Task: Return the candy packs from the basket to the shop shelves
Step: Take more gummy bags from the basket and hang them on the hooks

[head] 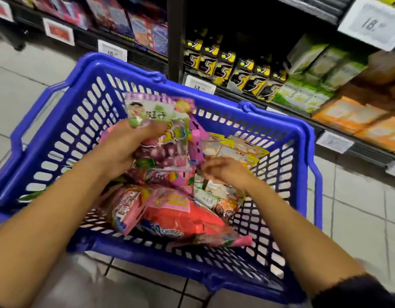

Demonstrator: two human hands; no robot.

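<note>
Basket [65, 138] at centre on the tiled floor [358, 207], candy packs [169, 210] heaped inside toward its 6 o'clock wall. Left hand [125, 147] over the basket at 10 o'clock, gripping a fanned bunch of packs [163, 138] raised above the heap. Right hand [227, 172] at 3 o'clock from it, just above the heap. Shop shelves [247, 76] beyond the basket from 11 to 3 o'clock, boxes in rows on them, price tags [199, 84] along the front edges.

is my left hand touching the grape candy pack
Touching. The head view shows the left hand gripping the grape candy pack, fingers curled over its top.
</note>
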